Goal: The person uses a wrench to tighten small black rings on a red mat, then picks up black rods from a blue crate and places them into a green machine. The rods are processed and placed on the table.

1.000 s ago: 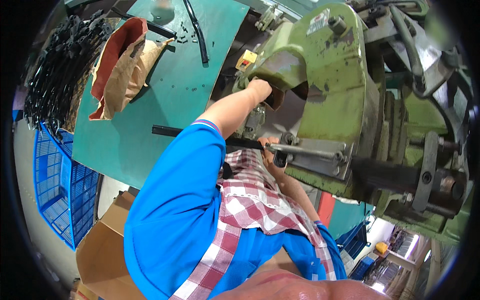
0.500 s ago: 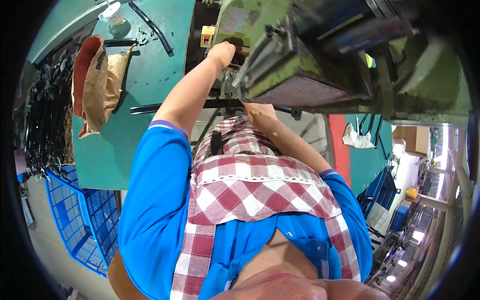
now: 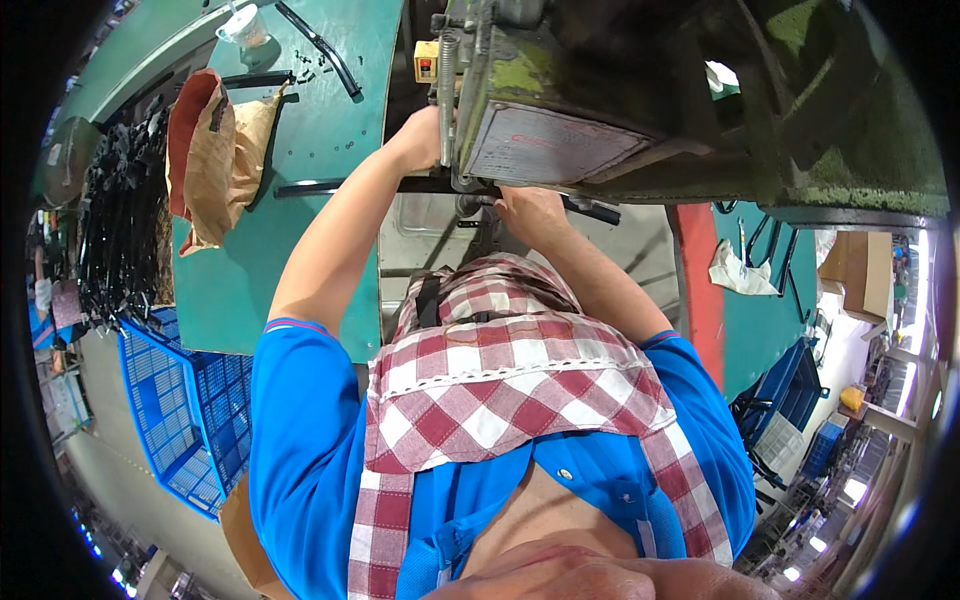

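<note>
A long black metal bar [image 3: 330, 187] lies crosswise under the head of a green machine [image 3: 690, 110], its left end over the green table. My right hand [image 3: 533, 214] is closed around the bar, just right of a small round metal fitting [image 3: 468, 205]; the machine head hides some of its fingertips. My left hand [image 3: 424, 138] reaches in at the machine's left side, beyond the bar. A coil spring [image 3: 447, 100] and the machine's edge cover its fingers, so their grip does not show.
A yellow switch box [image 3: 427, 62] stands beyond my left hand. On the green table [image 3: 325, 130] are an open paper sack [image 3: 215, 160], a white cup [image 3: 243, 25], black bars and small dark parts. Blue crates [image 3: 170, 410] stand at left; a red edge [image 3: 698, 280] runs at right.
The view has shifted, and the machine's label plate shows more fully. My left hand has come back nearer and leftward. More of my right hand shows beside the bar.
</note>
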The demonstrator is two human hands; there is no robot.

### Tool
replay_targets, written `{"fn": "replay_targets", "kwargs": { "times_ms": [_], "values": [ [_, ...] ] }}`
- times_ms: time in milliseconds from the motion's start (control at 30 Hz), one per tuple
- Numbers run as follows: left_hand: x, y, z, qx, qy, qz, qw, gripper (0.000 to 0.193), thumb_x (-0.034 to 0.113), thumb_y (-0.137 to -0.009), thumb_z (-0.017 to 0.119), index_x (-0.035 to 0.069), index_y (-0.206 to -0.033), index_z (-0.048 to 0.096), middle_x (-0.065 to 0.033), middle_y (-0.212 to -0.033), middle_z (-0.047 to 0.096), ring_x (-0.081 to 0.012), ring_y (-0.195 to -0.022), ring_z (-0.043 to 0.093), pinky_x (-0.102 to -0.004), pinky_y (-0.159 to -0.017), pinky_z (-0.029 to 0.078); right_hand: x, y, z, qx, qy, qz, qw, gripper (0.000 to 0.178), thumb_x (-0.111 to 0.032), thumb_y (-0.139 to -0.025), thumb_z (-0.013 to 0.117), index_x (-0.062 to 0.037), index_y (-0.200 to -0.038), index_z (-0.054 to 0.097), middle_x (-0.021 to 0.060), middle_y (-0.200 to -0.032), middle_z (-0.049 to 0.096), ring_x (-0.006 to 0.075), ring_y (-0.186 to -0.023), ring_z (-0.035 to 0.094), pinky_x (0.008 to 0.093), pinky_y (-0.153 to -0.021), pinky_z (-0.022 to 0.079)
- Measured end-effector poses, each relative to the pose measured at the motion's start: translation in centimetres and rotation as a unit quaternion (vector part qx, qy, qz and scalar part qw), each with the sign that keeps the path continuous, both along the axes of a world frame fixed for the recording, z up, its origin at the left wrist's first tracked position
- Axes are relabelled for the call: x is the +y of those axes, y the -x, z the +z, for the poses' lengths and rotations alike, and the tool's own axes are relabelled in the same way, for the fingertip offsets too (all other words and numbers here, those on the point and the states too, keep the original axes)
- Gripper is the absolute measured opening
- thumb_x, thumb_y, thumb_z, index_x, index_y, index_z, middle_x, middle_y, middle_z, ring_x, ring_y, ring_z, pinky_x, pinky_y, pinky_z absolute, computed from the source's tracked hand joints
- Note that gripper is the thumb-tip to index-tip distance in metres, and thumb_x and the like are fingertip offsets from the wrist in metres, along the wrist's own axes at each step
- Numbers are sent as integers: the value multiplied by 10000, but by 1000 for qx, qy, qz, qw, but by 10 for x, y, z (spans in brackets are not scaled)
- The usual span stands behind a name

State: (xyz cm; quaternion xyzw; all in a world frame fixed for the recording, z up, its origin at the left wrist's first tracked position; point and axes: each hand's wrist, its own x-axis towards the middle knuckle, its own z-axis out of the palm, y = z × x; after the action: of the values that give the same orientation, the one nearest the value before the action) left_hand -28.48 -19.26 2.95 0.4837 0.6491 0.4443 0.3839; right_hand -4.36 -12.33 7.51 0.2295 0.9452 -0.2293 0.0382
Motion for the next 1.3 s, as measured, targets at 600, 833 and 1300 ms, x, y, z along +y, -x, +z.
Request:
{"fn": "replay_targets", "kwargs": {
  "times_ms": [600,833,1300],
  "values": [
    [-37,-72,60,-162,91,83,979,221,2,-858,711,1,-1053,607,-39,-852,640,-116,-732,566,-276,-626,480,0,-23,30,136,-121,101,978,309,-123,-795,670,-107,-1092,586,90,-1061,599,322,-1047,570,424,-840,490],
    [-51,-54,45,52,112,72,990,305,290,-897,700,-3,-974,663,-71,-739,658,-146,-658,592,-319,-631,478,13,7,-5,110,-111,126,980,649,-339,-852,667,-126,-1411,416,173,-1440,423,389,-1332,384,508,-1086,321],
    [-38,-47,25,282,93,-59,953,408,419,-935,554,39,-950,703,-236,-863,668,-420,-857,630,-476,-737,497,10,32,-16,-22,31,56,998,554,-479,-901,601,-102,-1296,508,193,-1186,595,388,-1094,570,480,-907,463]
  ]
}}
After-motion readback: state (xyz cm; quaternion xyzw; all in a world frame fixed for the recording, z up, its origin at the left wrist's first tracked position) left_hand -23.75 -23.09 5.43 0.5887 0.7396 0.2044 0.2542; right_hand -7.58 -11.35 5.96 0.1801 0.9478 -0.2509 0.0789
